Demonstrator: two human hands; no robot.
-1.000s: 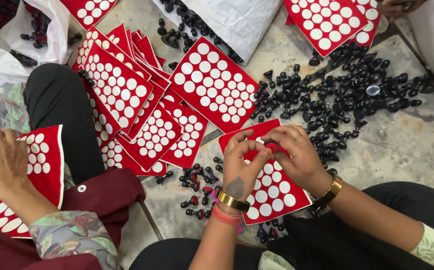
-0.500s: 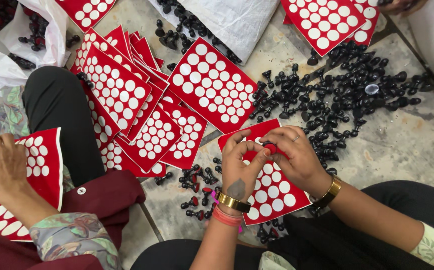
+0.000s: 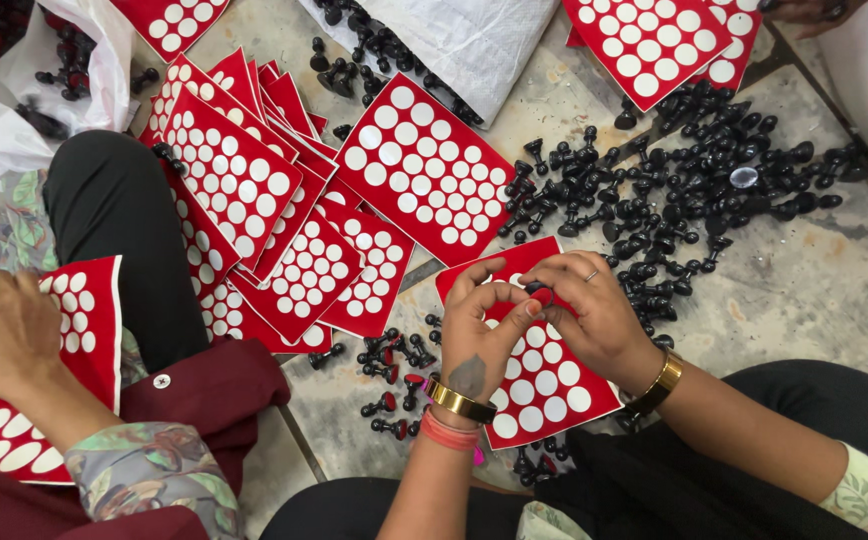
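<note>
Both hands over red sticker sheet (image 3: 539, 375), near centre. Left hand (image 3: 481, 330) and right hand (image 3: 584, 310) fingertips pinched together on small black peg (image 3: 539, 293) between them. Peg axis unclear. Loose peg pile (image 3: 694, 190) far right.

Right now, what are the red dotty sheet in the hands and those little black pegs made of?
The red sheet looks like thin glossy card or sticker paper: flat, sharp-cornered, with rows of white round dots. The black pegs look like moulded plastic, since they are smooth, alike in shape and glint a little. The left hand and right hand pinch a small red-tipped piece; its material is unclear.
</note>
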